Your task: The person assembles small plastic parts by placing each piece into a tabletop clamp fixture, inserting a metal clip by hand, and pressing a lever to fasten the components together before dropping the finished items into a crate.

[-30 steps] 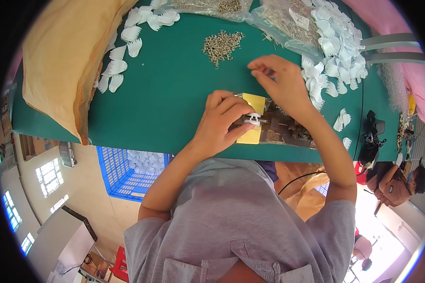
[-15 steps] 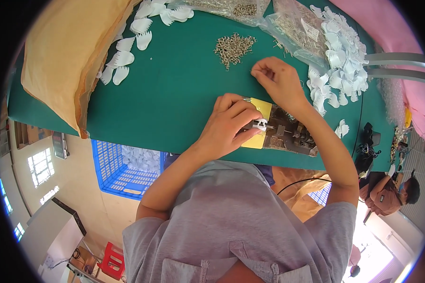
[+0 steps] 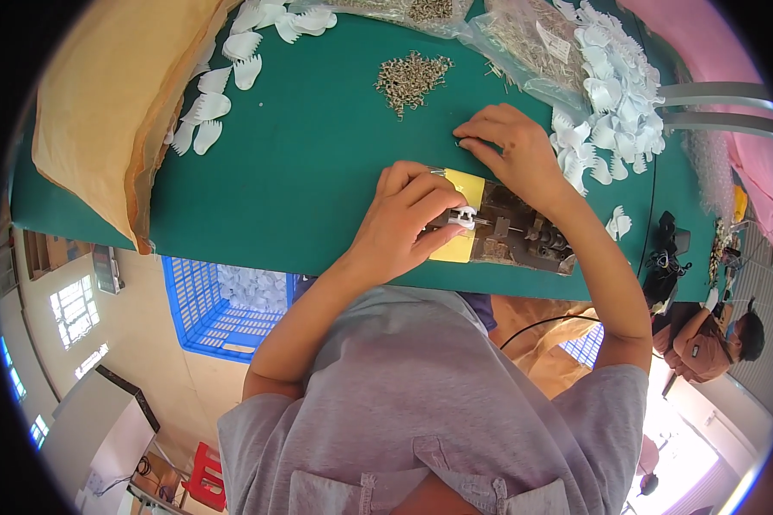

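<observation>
white piece tight in left fingers, right fingers' hold unclear; green table, windows

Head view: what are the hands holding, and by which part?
Left hand holds a white piece, apparently by its left end. Whether the right hand pinches anything is too small to tell.

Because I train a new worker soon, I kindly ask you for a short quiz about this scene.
1. Which hand holds the white part at the dark fixture?
2. True or false: the blue basket stands lower than the green tabletop.
3. Choose: most of the unbagged metal pieces form a) a row; b) a heap; c) a ring.

Key: 1. The left hand. 2. True. 3. b) a heap.
</observation>
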Motion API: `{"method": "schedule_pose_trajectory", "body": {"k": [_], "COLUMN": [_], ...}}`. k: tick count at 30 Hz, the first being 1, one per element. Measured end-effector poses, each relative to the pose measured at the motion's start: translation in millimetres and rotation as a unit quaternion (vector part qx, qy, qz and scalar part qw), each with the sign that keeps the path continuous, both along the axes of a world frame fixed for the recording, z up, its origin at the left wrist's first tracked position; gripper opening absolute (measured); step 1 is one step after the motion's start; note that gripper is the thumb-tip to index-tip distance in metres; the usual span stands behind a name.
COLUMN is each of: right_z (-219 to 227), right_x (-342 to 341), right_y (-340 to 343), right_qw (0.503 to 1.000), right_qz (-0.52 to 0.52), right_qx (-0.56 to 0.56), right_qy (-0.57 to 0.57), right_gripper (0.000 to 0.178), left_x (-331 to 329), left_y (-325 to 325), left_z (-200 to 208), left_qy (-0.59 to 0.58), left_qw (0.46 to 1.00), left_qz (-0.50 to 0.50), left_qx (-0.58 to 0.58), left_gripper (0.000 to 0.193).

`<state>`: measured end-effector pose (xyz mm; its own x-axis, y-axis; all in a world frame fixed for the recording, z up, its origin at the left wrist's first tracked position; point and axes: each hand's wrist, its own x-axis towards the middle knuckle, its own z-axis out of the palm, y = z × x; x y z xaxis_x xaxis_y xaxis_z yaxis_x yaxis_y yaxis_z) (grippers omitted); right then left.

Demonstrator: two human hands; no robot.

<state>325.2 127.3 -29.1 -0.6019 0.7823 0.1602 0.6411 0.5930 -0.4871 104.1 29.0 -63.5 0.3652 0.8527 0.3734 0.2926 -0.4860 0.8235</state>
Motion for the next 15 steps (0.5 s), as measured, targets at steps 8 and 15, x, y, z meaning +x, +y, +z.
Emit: {"method": "schedule_pose_trajectory", "body": {"k": [8, 15], "right_z": [-4, -5], "right_x": [-2, -2], "right_y": [-5, -8], "right_qw": [1.0, 0.989], "right_qz": [0.007, 0.004], "right_qx": [0.014, 0.148], "right_qy": [-0.002, -0.023], "right_gripper": [0.012, 0.008], "left_x": [-1, -3], "left_y": [0, 0], "left_z": [-2, -3], "left_qy": [0.004, 0.009], "left_qw": [1.0, 1.0], "left_qz": [-0.003, -0.001], "left_qx": [-0.001, 0.001], "left_gripper": [0.033, 0.033]}}
